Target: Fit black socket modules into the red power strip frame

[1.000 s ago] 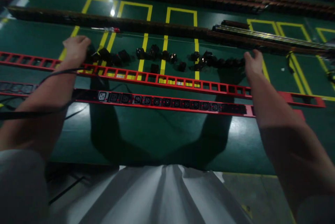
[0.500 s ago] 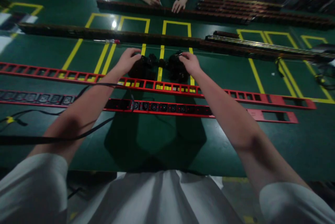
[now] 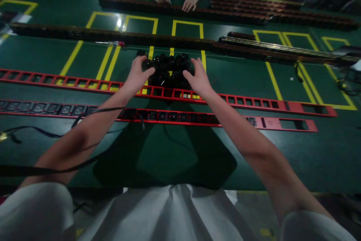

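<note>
A heap of small glossy black parts (image 3: 169, 71), their exact kind too dark to make out, lies on the green table just behind a red slotted rail. At its left side my left hand (image 3: 138, 72) is cupped, thumb and fingers apart, touching the nearest parts. My right hand (image 3: 199, 77) curves round the other side in the same way, its thumb against the heap. The red slotted rail (image 3: 239, 100), with rectangular openings, passes beneath both forearms. Nearer me lies a second red rail (image 3: 270, 122) with black power sockets (image 3: 174, 116) set in it.
Black cables (image 3: 36, 130) run over and beside my left forearm. A long dark rail (image 3: 84, 33) crosses the table beyond the heap, with a red-handled screwdriver (image 3: 120, 43) by it. Across the table, a person's hands (image 3: 189, 4) rest near another dark rail (image 3: 124, 4).
My hands have drawn the black parts together from two separate clusters into one heap. Both thumbs now lie lower against it. The view has shifted slightly.
</note>
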Demonstrator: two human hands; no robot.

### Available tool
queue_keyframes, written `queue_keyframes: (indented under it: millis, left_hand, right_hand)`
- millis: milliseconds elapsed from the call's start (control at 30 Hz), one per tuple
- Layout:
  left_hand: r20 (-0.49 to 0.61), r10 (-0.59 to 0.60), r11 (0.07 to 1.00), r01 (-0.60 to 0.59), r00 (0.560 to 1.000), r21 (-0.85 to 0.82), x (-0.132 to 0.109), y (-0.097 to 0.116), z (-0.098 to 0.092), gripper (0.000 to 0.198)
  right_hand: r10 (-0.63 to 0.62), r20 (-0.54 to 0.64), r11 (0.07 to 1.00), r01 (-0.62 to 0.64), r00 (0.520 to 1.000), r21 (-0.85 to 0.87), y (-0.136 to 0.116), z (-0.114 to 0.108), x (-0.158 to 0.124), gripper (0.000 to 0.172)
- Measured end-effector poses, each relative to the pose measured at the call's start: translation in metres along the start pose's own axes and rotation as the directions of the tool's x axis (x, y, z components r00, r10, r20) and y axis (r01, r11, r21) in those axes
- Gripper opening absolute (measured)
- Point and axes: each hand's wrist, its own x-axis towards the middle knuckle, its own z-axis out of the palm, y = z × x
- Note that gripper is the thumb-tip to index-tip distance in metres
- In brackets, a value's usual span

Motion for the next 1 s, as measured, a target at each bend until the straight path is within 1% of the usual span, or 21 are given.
queue_keyframes:
  millis: [33, 67, 100, 133, 167, 233, 267, 300, 367, 467, 600, 833, 1000]
  left_hand:
    - [-0.026, 0.01, 0.999, -0.009, 1.0, 0.053, -0.02, 0.006, -0.015, 0.062]
    - [0.015, 0.042, 0.994, -0.043, 0.999, 0.1, -0.042, 0.009, -0.031, 0.059]
    - [0.119, 0.078, 0.986, -0.094, 0.99, 0.136, -0.065, 0.009, -0.047, 0.055]
    - [0.26, 0.108, 0.974, -0.154, 0.959, 0.164, -0.087, 0.006, -0.06, 0.054]
    - [0.386, 0.118, 0.956, -0.21, 0.915, 0.204, -0.108, 0.001, -0.071, 0.058]
    - [0.498, 0.068, 0.908, -0.261, 0.864, 0.329, -0.139, -0.014, -0.084, 0.067]
    - [0.51, 0.04, 0.891, -0.261, 0.859, 0.371, -0.149, -0.022, -0.087, 0.067]
    - [0.504, 0.016, 0.88, -0.251, 0.864, 0.402, -0.155, -0.029, -0.088, 0.065]
    - [0.475, -0.011, 0.874, -0.222, 0.88, 0.432, -0.158, -0.038, -0.087, 0.057]
    - [0.454, -0.011, 0.872, -0.214, 0.891, 0.44, -0.149, -0.039, -0.084, 0.052]
    - [0.449, 0.017, 0.863, -0.24, 0.893, 0.444, -0.134, -0.035, -0.082, 0.053]
    - [0.417, 0.069, 0.876, -0.255, 0.906, 0.41, -0.113, -0.042, -0.075, 0.056]
    - [0.41, 0.088, 0.857, -0.279, 0.908, 0.434, -0.093, -0.046, -0.072, 0.06]
  right_hand:
    - [-0.07, 0.015, 0.997, 0.07, 0.997, -0.045, -0.004, -0.015, -0.018, 0.057]
    - [-0.135, 0.062, 0.987, 0.14, 0.989, -0.078, -0.007, -0.031, -0.039, 0.052]
    - [-0.182, 0.15, 0.975, 0.199, 0.972, -0.103, -0.007, -0.045, -0.061, 0.048]
    - [-0.209, 0.251, 0.959, 0.249, 0.945, -0.137, -0.007, -0.058, -0.083, 0.045]
    - [-0.219, 0.342, 0.936, 0.296, 0.914, -0.19, -0.005, -0.069, -0.103, 0.045]
    - [-0.21, 0.478, 0.879, 0.379, 0.853, -0.289, 0.002, -0.08, -0.135, 0.054]
    - [-0.19, 0.514, 0.855, 0.398, 0.836, -0.332, 0.006, -0.081, -0.144, 0.056]
    - [-0.169, 0.533, 0.838, 0.406, 0.829, -0.366, 0.011, -0.08, -0.15, 0.057]
    - [-0.14, 0.538, 0.824, 0.399, 0.831, -0.402, 0.019, -0.076, -0.152, 0.056]
    - [-0.149, 0.497, 0.831, 0.38, 0.855, -0.406, 0.028, -0.07, -0.141, 0.051]
    - [-0.158, 0.44, 0.84, 0.354, 0.884, -0.41, 0.036, -0.069, -0.129, 0.051]
    - [-0.16, 0.41, 0.837, 0.344, 0.898, -0.426, 0.046, -0.07, -0.119, 0.051]
    - [-0.171, 0.383, 0.841, 0.337, 0.908, -0.423, 0.054, -0.072, -0.097, 0.052]
